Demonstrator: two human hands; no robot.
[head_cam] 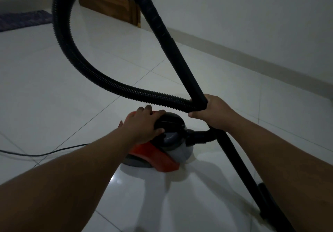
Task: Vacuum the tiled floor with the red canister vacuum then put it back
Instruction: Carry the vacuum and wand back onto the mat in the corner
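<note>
**Q:** Where is the vacuum, and what are the hands doing?

**A:** The red canister vacuum [153, 152] sits on the white tiled floor [54, 96], low and centre in a dim room. The left hand [144, 123] rests over its black top handle, fingers curled across it. The right hand [214, 112] is closed around the black wand [173, 51], with the ribbed hose [61, 42] bunched against it.

**Q:** Which way does everything point?

**A:** The canister's long axis runs left to right, hose port facing right, near the wall. The wand slants from upper centre down to the lower right, where its floor end leaves view. The hose loops high overhead and returns to the right hand. A power cord [45, 153] trails off left.

**Q:** How will it handle?

**A:** Likely a hard, fairly weighty shell, best lifted by the top handle. The wand looks rigid; the hose is floppy and may swing or snag.
</note>
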